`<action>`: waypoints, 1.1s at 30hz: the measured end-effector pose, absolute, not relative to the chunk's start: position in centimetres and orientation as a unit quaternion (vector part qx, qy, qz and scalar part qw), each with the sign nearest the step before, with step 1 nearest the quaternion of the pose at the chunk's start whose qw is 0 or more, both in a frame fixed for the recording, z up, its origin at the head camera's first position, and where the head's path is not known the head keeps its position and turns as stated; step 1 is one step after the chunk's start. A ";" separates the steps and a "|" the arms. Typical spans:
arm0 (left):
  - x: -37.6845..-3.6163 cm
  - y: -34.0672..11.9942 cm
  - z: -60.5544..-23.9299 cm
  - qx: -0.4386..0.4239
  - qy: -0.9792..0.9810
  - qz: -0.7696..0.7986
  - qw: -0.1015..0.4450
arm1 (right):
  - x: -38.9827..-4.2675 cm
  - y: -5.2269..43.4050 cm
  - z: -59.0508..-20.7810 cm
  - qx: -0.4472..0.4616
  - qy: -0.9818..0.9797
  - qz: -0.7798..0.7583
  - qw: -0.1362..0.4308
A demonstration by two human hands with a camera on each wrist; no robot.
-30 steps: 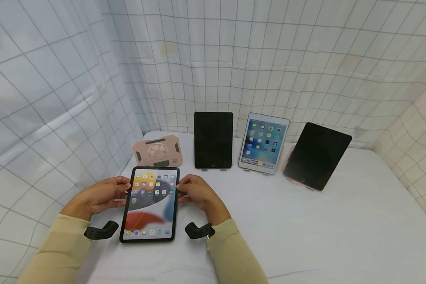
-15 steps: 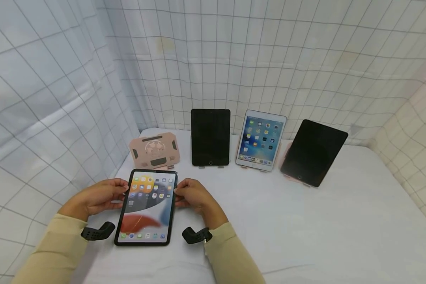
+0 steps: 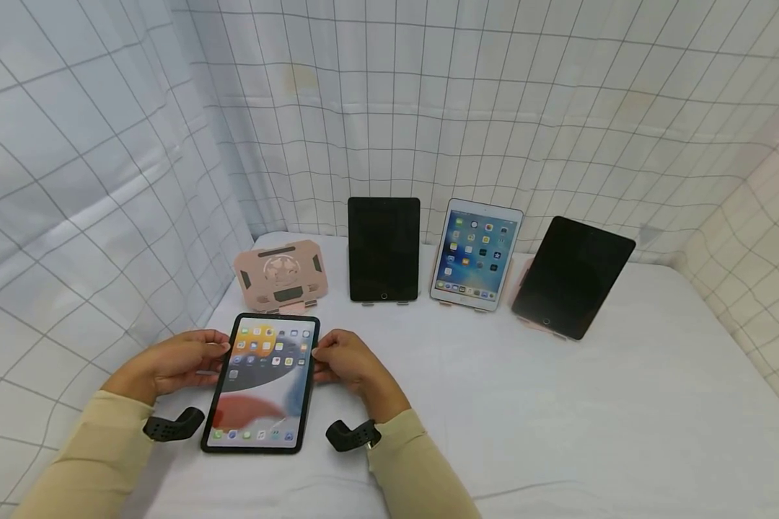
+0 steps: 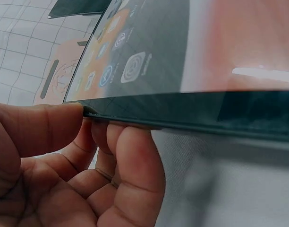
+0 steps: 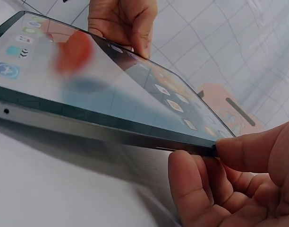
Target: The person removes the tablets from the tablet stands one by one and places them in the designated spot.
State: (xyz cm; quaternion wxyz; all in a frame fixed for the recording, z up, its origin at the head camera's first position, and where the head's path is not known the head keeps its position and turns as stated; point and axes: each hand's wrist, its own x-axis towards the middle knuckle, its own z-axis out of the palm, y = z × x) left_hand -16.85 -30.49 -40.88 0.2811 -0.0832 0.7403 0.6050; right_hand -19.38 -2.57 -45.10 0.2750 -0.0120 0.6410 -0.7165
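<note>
A black tablet [image 3: 261, 380] with a lit home screen is held just above the white table [image 3: 558, 418], near its front left. My left hand [image 3: 180, 360] pinches its left edge, thumb on top and fingers underneath, as the left wrist view shows on the tablet's edge [image 4: 182, 116]. My right hand [image 3: 345, 364] pinches the right edge the same way, with the thumb [image 5: 258, 151] on the rim of the tablet [image 5: 88, 104]. The far end of the tablet is raised.
An empty pink stand [image 3: 280, 276] sits just behind the held tablet. Further right, on stands, are a dark tablet [image 3: 384, 249], a lit white tablet [image 3: 475, 254] and a tilted dark tablet [image 3: 571, 276]. Gridded cloth walls enclose the table.
Both hands and the tablet have drifted slightly left and toward me. The grip is unchanged.
</note>
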 end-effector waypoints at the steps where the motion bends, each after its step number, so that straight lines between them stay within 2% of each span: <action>1: -16.9 -30.6 -40.9 -0.085 0.741 0.604 0.282 | -19.3 -2.6 -45.1 -0.013 0.641 -0.717 0.275; 18: -17.0 -31.0 -41.0 -0.109 0.760 0.568 0.296 | -19.3 -3.3 -45.0 -0.034 0.721 -0.635 0.275; 33: -17.1 -30.9 -41.7 -0.108 0.795 0.530 0.276 | -19.6 -3.8 -44.4 -0.027 0.778 -0.567 0.271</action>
